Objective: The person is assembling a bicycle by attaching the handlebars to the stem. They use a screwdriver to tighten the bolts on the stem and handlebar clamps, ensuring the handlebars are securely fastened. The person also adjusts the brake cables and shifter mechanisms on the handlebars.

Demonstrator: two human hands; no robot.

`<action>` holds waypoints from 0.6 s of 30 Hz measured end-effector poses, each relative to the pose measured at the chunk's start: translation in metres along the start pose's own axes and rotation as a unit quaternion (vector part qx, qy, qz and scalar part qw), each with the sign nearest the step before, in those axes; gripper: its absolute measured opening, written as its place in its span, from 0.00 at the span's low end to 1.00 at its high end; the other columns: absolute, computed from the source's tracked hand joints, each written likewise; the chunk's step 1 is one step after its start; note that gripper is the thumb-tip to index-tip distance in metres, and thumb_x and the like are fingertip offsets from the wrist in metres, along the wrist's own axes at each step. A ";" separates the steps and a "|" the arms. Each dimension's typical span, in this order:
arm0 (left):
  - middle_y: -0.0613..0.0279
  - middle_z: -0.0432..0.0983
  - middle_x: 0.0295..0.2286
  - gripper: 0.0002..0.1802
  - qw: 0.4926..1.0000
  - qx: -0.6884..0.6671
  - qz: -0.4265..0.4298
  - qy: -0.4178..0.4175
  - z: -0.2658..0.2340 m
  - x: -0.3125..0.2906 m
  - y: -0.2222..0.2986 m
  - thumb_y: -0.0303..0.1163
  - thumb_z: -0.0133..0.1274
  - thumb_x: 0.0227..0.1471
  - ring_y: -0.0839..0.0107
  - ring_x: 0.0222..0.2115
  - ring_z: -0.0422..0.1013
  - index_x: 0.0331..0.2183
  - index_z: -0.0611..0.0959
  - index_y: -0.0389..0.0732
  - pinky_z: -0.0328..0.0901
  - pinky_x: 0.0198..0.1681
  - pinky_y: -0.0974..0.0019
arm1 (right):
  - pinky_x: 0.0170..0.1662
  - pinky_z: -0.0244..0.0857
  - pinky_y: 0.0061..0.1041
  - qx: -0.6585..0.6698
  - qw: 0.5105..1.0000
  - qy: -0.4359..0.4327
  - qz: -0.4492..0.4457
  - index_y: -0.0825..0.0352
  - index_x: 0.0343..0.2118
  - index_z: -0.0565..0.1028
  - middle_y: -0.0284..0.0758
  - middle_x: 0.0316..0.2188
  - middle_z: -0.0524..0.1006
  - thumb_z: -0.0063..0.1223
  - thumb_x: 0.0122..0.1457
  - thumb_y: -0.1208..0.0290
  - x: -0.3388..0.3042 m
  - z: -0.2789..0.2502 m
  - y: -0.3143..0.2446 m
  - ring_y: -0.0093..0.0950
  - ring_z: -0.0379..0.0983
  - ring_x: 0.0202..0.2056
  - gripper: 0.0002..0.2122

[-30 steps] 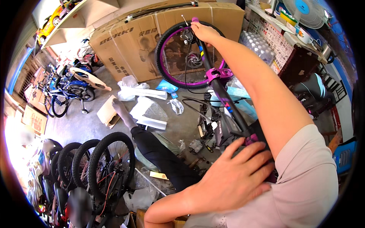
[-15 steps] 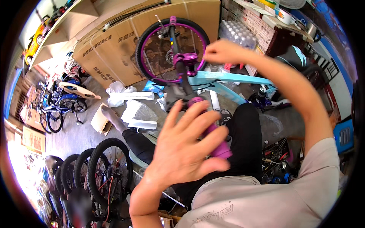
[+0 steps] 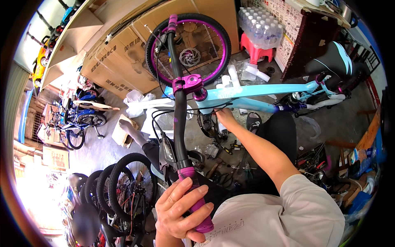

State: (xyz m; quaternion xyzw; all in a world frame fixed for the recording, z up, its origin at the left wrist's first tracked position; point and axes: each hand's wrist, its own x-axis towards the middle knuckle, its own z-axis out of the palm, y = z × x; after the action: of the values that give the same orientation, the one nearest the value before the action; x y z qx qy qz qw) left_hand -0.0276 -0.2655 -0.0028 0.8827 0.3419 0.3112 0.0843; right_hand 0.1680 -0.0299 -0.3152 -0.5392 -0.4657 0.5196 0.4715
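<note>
A light-blue bicycle [image 3: 255,90] with a black handlebar [image 3: 179,119] and a purple stem [image 3: 191,83] stands before me. My left hand [image 3: 181,208] is closed round the purple handlebar grip [image 3: 197,206], its fingers curled over the top. Just ahead of it sits the brake lever [image 3: 166,150]. Under the front of the frame, by the black cables [image 3: 193,109], my right hand [image 3: 224,119] has its fingers bent together against the down tube; what they hold is hidden. The front wheel [image 3: 220,53] has a purple rim and a disc rotor.
Tools [image 3: 247,171] lie scattered on the floor beside my legs. At the lower left stands a row of bicycle wheels [image 3: 119,185]. A large cardboard box [image 3: 111,61] leans behind the front wheel. Bottled water [image 3: 263,31] rests on a red stool [image 3: 255,49].
My left hand has come down from open and spread above the handlebar to close on the grip. My right hand has swung from beside the front wheel down to the frame's underside.
</note>
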 end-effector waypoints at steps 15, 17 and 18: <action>0.55 0.70 0.30 0.17 0.795 0.066 -0.249 0.549 0.065 -0.060 -0.003 0.33 0.47 0.58 0.63 0.33 0.67 0.45 0.70 0.32 0.66 0.39 0.61 | 0.36 0.66 0.47 -0.299 0.932 -0.027 -0.203 0.65 0.26 0.71 0.41 0.24 0.76 0.54 0.65 0.64 -0.161 -0.009 -0.012 0.45 0.73 0.32 0.13; 0.55 0.73 0.33 0.16 0.756 0.022 -0.479 0.445 0.087 -0.076 -0.023 0.35 0.53 0.59 0.60 0.36 0.70 0.43 0.75 0.33 0.66 0.43 0.59 | 0.38 0.67 0.44 -0.317 0.917 -0.029 -0.241 0.65 0.27 0.72 0.39 0.24 0.77 0.55 0.65 0.64 -0.161 -0.013 -0.015 0.43 0.73 0.33 0.12; 0.54 0.75 0.34 0.16 0.740 0.003 -0.606 0.293 0.100 -0.078 -0.035 0.36 0.55 0.59 0.59 0.38 0.71 0.41 0.77 0.33 0.66 0.45 0.58 | 0.38 0.67 0.44 -0.319 0.916 -0.030 -0.242 0.65 0.27 0.72 0.39 0.24 0.77 0.55 0.65 0.64 -0.160 -0.013 -0.014 0.43 0.73 0.33 0.12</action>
State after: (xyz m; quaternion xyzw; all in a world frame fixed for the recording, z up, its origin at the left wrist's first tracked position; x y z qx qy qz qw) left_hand -0.0309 -0.2835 -0.1332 0.3546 0.8135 0.4366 0.1478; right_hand 0.1767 -0.1876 -0.2814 -0.5161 -0.7368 0.2299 0.3714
